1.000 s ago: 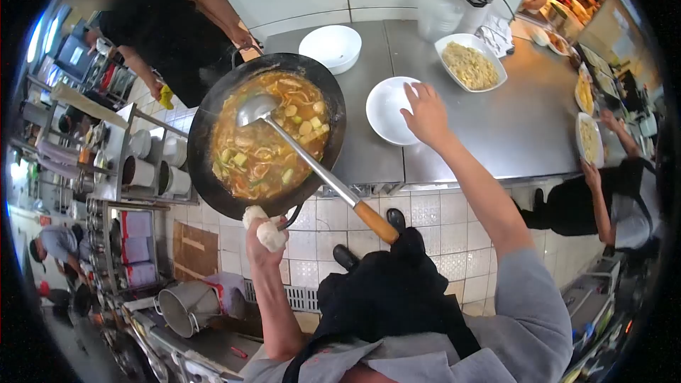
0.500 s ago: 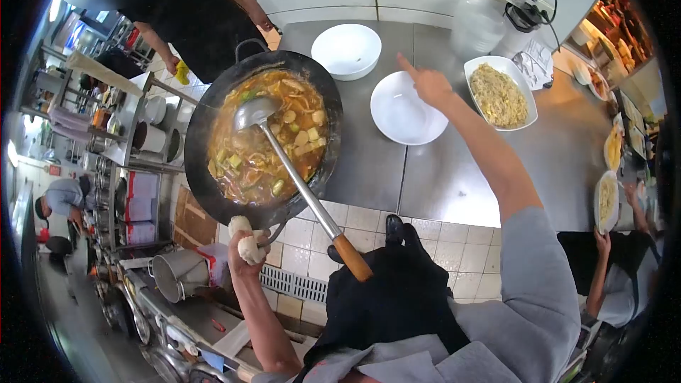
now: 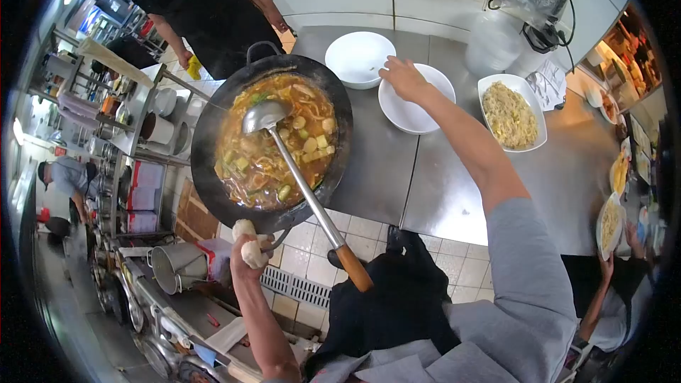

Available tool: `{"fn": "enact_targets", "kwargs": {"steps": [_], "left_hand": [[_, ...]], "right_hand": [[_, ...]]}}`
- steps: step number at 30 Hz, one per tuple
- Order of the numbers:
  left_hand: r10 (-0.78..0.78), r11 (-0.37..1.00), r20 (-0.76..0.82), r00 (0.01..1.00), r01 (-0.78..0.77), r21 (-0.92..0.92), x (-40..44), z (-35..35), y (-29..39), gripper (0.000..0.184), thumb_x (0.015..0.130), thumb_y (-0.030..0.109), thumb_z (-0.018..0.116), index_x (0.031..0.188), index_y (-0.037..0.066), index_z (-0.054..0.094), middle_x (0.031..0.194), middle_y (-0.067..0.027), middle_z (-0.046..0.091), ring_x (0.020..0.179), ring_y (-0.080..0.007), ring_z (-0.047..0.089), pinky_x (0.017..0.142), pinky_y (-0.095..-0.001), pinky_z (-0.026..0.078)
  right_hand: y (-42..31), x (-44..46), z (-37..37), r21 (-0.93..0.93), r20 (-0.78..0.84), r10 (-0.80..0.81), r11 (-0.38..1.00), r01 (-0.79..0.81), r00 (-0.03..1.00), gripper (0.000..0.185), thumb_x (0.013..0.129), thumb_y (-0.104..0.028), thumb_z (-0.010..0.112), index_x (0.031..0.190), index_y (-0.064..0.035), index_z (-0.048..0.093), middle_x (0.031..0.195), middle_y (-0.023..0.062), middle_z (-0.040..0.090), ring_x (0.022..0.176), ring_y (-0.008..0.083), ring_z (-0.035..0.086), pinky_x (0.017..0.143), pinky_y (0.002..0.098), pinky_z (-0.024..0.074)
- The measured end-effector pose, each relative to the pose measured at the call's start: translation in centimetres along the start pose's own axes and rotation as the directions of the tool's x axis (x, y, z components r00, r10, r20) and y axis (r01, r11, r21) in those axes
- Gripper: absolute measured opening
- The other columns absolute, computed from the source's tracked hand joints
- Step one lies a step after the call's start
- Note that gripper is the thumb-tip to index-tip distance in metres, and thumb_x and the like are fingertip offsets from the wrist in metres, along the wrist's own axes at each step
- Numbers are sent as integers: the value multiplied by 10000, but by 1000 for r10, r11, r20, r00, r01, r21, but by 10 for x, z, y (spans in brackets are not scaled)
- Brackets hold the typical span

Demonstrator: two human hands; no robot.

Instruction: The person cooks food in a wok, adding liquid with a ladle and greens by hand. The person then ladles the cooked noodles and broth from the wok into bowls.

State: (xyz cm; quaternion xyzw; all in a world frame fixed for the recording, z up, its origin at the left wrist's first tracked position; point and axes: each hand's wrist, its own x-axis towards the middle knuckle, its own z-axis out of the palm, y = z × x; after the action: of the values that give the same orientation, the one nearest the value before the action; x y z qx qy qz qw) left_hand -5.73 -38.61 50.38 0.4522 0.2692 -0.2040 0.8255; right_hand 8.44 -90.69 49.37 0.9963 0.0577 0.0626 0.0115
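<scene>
A black wok [image 3: 201,149] holds a reddish-brown stew with noodles and vegetable chunks. My left hand [image 3: 243,259] is closed around the wok's near handle [image 3: 282,239], with a folded pale cloth [image 3: 250,245] in the grip. A steel ladle [image 3: 301,179] with a wooden grip rests in the stew; neither hand is on it. Over the far left rim of a white bowl [image 3: 424,115] lies my right hand [image 3: 406,79], its bent fingers apparently on that rim. Its fingertips are beside a second white bowl [image 3: 355,57], which has a small speck inside.
On the steel table [image 3: 482,198] stands a square white bowl of fried rice or noodles [image 3: 511,119], with crumpled foil [image 3: 546,89] beside it. A person in black [image 3: 202,10] stands behind the wok. At right, another person's hand [image 3: 606,269] supports a plate of food [image 3: 608,227].
The nearer white bowl has shifted away from me, closer to the other bowl. My right hand has moved left, its pointing index finger now bent. The left hand keeps the wok handle.
</scene>
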Motion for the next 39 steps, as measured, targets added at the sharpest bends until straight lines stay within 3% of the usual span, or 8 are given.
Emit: {"fn": "enact_targets", "kwargs": {"steps": [17, 18, 22, 24, 27, 31, 34, 39], "left_hand": [[-5, 1000, 70, 998, 6, -19, 1, -6, -4, 288, 774, 121, 545, 1054, 85, 489, 857, -220, 611, 636, -274, 607, 477, -351, 479], [-17, 996, 30, 999, 14, 87, 3, -7, -3, 428, 748, 146, 587, 1145, 67, 448, 868, -146, 604, 650, -251, 633, 509, -376, 498], [-78, 990, 20, 997, 75, 117, 3, -6, -4, 450, 752, 153, 604, 1159, 49, 445, 893, -147, 616, 755, -278, 649, 544, -386, 522], [-60, 996, 29, 998, 58, 72, 0, -2, -6, 387, 758, 118, 572, 1111, 43, 435, 850, -195, 610, 658, -271, 619, 501, -355, 507], [-29, 998, 31, 999, 27, 53, -1, 8, -12, 379, 761, 104, 556, 1106, -1, 437, 819, -212, 619, 645, -278, 627, 507, -341, 520], [20, 997, 73, 997, -25, 75, 15, -3, -19, 373, 737, 86, 587, 1075, -48, 505, 831, -175, 619, 696, -295, 658, 578, -359, 540], [56, 998, 118, 991, -59, 20, 27, -6, -24, 310, 717, 45, 589, 1010, -40, 533, 784, -148, 612, 690, -286, 664, 575, -365, 538], [71, 997, 191, 979, -73, 4, 27, -8, -32, 231, 720, 39, 586, 935, -36, 550, 744, -137, 604, 620, -273, 655, 536, -348, 533]], "right_hand": [[52, 10, 5, -50, -71, -68, 997, 64, 995, 404, 829, 24, 538, 1215, -88, 568, 1317, 190, 490, 1365, 369, 323, 1125, 460, 299], [46, 10, 1, -72, -78, -63, 996, 57, 995, 409, 829, 22, 539, 1222, -88, 564, 1329, 195, 482, 1365, 375, 321, 1125, 461, 294], [-16, -19, -21, 211, -411, 91, 978, -3, 907, 456, 861, -57, 549, 1313, -86, 499, 1349, 221, 485, 1322, 395, 380, 1102, 456, 309], [-80, -64, -58, 673, -262, 189, 738, 39, 947, 436, 901, -168, 567, 1310, -42, 485, 1308, 231, 521, 1248, 383, 473, 1057, 432, 372], [-185, -141, -85, 823, 21, 78, 564, -62, 997, 554, 907, -321, 600, 1329, 11, 462, 1239, 234, 560, 1136, 315, 567, 955, 404, 450], [-259, -182, -101, 801, 277, -27, 558, -216, 961, 591, 908, -300, 607, 1355, 35, 414, 1065, 279, 610, 977, 327, 637, 831, 392, 486], [-273, -190, -86, 687, 379, 110, 632, -359, 919, 561, 927, -244, 566, 1371, 42, 375, 940, 296, 624, 866, 399, 642, 765, 428, 485], [-292, -205, -97, 538, 348, 250, 736, -411, 903, 515, 952, -206, 482, 1384, 42, 348, 881, 284, 636, 838, 445, 624, 756, 501, 488]]}}
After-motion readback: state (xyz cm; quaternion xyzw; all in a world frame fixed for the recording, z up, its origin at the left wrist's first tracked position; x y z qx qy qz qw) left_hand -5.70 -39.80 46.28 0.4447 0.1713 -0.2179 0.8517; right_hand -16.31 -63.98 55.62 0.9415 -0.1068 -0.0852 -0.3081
